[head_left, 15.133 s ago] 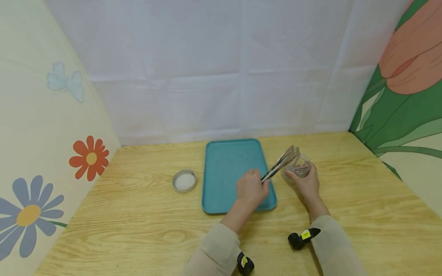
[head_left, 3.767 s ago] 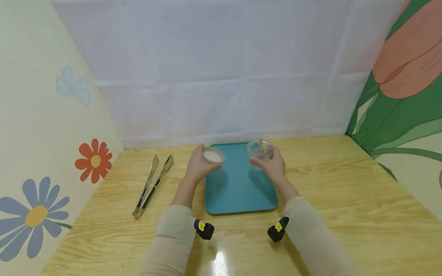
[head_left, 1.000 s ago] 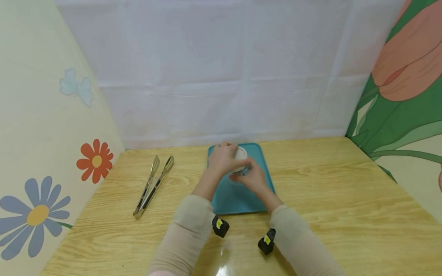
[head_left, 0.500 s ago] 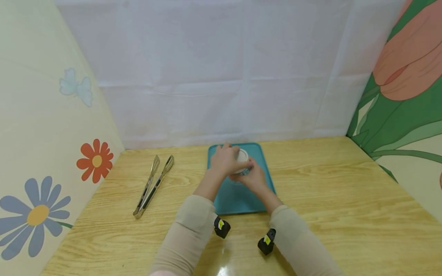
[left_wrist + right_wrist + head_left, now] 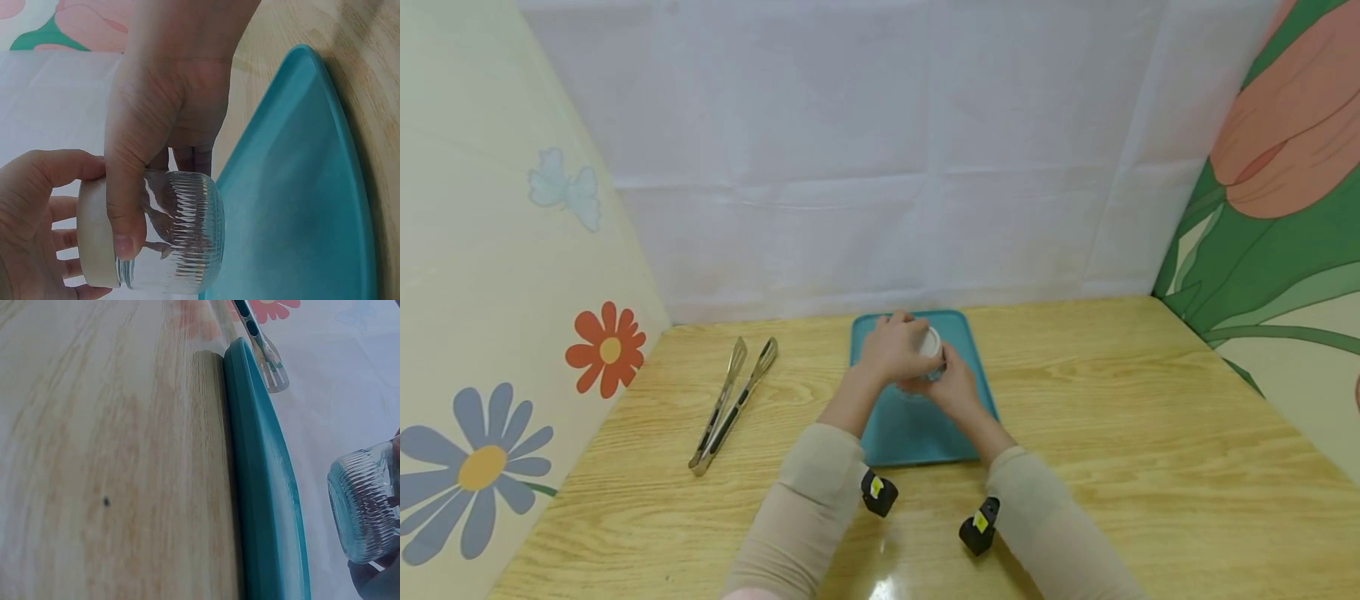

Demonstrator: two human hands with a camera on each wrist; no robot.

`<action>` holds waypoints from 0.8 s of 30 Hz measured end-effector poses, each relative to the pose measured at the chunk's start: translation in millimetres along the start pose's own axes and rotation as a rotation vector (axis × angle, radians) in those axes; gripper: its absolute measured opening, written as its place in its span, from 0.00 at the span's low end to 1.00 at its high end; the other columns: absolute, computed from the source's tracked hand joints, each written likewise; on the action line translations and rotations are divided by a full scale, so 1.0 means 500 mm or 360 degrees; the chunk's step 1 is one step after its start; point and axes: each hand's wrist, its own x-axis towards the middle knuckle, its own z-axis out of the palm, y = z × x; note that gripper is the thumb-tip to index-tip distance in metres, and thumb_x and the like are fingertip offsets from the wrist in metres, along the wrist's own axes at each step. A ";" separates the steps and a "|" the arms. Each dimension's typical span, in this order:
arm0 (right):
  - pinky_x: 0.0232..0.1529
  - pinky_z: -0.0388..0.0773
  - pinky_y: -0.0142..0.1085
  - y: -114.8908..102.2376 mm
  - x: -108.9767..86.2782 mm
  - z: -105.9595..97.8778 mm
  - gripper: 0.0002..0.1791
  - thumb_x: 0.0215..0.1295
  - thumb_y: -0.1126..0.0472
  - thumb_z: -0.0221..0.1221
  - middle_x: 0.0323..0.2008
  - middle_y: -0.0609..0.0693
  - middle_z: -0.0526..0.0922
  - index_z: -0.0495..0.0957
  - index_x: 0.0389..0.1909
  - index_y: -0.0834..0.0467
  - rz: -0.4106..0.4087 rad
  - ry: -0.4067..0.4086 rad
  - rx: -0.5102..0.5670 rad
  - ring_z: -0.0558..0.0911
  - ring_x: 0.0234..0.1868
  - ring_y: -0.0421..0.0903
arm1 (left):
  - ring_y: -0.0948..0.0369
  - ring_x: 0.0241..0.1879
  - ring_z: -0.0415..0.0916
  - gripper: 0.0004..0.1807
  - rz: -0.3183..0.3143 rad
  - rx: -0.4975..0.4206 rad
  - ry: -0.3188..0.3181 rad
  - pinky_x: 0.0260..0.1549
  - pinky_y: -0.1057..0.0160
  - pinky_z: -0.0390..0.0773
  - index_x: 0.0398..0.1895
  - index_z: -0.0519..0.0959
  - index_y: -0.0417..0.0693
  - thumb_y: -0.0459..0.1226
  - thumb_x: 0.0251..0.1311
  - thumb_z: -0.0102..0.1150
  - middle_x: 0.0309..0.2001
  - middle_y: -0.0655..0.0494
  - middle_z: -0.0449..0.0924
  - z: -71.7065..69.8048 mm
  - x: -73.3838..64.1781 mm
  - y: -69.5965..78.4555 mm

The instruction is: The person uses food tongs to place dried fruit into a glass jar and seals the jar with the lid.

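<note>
Above the blue tray (image 5: 917,433), my two hands meet at a clear ribbed glass jar (image 5: 187,250). My left hand (image 5: 895,346) grips its white lid (image 5: 931,343) from above, fingers spread round the rim in the left wrist view. The lid sits at the jar's mouth; whether it is threaded on cannot be seen. My right hand (image 5: 957,387) holds the jar body, its thumb lying near the lid's edge. Dark, thin, twisted pieces (image 5: 164,225) lie inside. The right wrist view catches the jar's base raised off the tray.
Metal tongs (image 5: 730,412) with black grips lie spread on the wooden table (image 5: 1112,400), left of the tray. A white cloth (image 5: 880,167) hangs behind the table, with flower-printed panels (image 5: 1292,225) at both sides.
The tongs, earlier in my left hand, now lie on the table. The lid and jar have come together over the tray. In the last second, my left hand has turned slightly on the lid.
</note>
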 end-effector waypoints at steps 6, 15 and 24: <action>0.40 0.70 0.43 -0.001 0.000 -0.001 0.43 0.38 0.51 0.68 0.54 0.49 0.66 0.60 0.58 0.53 0.0018 0.0001 -0.0010 0.67 0.51 0.48 | 0.52 0.48 0.61 0.29 0.0135 -0.0109 -0.0089 0.34 0.54 0.67 0.58 0.66 0.54 0.47 0.49 0.55 0.55 0.51 0.62 -0.002 0.000 -0.003; 0.39 0.70 0.42 0.001 -0.002 -0.001 0.44 0.38 0.50 0.68 0.51 0.50 0.68 0.60 0.58 0.55 -0.0030 -0.0005 0.0018 0.69 0.48 0.48 | 0.54 0.54 0.57 0.30 0.0241 -0.0116 -0.0230 0.38 0.54 0.65 0.59 0.63 0.54 0.41 0.49 0.53 0.59 0.53 0.57 -0.004 0.002 -0.007; 0.41 0.69 0.43 -0.001 -0.004 -0.002 0.42 0.40 0.52 0.68 0.52 0.52 0.67 0.60 0.57 0.56 -0.0044 -0.0024 0.0093 0.68 0.49 0.49 | 0.52 0.59 0.52 0.32 0.0154 -0.0268 -0.0030 0.49 0.46 0.57 0.60 0.63 0.54 0.52 0.49 0.53 0.62 0.54 0.53 -0.005 0.000 -0.004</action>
